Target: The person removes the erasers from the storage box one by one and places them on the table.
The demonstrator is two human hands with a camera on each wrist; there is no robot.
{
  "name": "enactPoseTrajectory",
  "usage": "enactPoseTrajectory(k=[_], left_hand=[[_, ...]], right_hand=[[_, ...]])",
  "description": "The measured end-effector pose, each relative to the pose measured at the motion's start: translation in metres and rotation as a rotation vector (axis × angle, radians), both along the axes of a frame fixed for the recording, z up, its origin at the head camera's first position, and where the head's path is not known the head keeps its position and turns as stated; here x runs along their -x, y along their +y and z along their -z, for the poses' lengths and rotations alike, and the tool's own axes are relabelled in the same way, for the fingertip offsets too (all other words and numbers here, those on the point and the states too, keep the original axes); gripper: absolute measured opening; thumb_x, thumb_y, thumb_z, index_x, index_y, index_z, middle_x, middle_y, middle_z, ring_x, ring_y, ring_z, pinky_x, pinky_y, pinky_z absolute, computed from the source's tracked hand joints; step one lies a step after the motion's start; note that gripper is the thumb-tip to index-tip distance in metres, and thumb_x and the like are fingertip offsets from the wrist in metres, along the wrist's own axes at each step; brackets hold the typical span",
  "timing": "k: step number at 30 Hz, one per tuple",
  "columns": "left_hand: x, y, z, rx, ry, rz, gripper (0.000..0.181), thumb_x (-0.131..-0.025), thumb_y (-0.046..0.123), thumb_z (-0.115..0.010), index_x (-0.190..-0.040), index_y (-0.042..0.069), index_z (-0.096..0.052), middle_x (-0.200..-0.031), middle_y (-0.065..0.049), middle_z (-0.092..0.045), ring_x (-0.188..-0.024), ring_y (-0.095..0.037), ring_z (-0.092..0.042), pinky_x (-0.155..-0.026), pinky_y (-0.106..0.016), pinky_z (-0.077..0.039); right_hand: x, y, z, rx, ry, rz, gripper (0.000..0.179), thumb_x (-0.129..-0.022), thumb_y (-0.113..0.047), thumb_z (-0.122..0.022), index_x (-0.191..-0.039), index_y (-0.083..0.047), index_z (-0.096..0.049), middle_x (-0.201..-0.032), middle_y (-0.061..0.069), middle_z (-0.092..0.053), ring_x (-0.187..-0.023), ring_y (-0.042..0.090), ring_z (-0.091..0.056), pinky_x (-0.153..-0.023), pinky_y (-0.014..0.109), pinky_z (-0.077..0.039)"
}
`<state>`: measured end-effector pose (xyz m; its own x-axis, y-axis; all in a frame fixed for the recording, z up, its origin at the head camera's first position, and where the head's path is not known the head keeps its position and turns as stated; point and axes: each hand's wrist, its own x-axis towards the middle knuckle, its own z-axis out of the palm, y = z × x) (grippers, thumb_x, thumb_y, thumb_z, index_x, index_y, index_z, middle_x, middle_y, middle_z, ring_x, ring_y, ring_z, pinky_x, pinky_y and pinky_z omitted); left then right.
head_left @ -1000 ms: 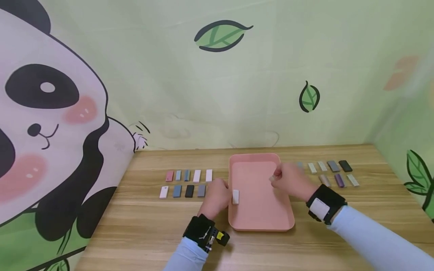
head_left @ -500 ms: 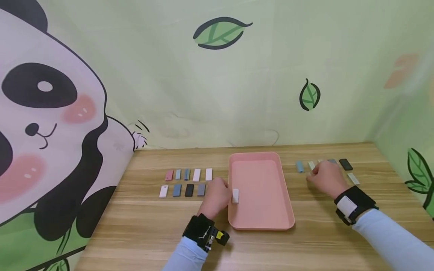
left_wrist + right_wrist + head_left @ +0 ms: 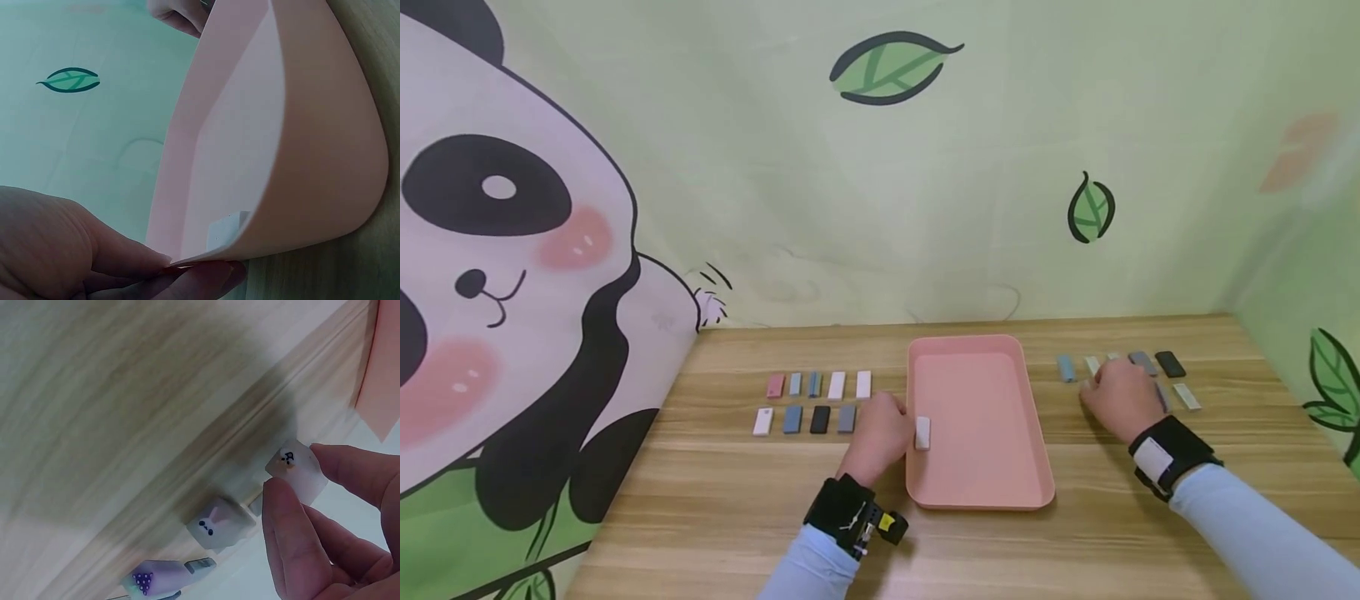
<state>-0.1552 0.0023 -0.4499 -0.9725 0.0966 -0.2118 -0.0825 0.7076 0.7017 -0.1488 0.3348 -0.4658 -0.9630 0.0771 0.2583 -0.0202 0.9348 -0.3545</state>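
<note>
My left hand (image 3: 878, 435) pinches the left rim of a pink tray (image 3: 988, 408) between thumb and fingers. In the left wrist view the rim (image 3: 215, 255) lies between them. Inside the tray, along that wall, sits a small white block (image 3: 922, 433). At the right, my right hand (image 3: 1123, 400) pinches a small pale block with a cartoon face (image 3: 297, 467); whether it touches the table cannot be told. Beside it lie a pale block with a rabbit face (image 3: 219, 522) and a purple block with a grape print (image 3: 159, 578).
Right of the tray are more small blocks, including a blue one (image 3: 1066, 368), a black one (image 3: 1169, 364) and a whitish one (image 3: 1187, 397). Two rows of small blocks, among them a pink one (image 3: 776, 386) and a black one (image 3: 820, 420), lie left of the tray.
My right hand has moved right, from over the tray's right side to the right group of blocks, with the small pale block. The left hand has stayed on the rim.
</note>
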Motion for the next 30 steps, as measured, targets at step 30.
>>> enactPoseTrajectory(k=[30], left_hand=[[0.0001, -0.0017, -0.001, -0.025, -0.006, 0.004, 0.028, -0.09, 0.011, -0.053, -0.063, 0.006, -0.058, -0.058, -0.004, -0.053, -0.048, -0.017, -0.052, -0.041, -0.027, -0.039]], right_hand=[[0.0032, -0.0017, 0.003, 0.01, -0.037, 0.033, 0.036, -0.077, -0.013, -0.058, -0.047, -0.013, -0.039, -0.045, -0.003, -0.033, -0.042, 0.017, -0.038, -0.039, 0.032, -0.03]])
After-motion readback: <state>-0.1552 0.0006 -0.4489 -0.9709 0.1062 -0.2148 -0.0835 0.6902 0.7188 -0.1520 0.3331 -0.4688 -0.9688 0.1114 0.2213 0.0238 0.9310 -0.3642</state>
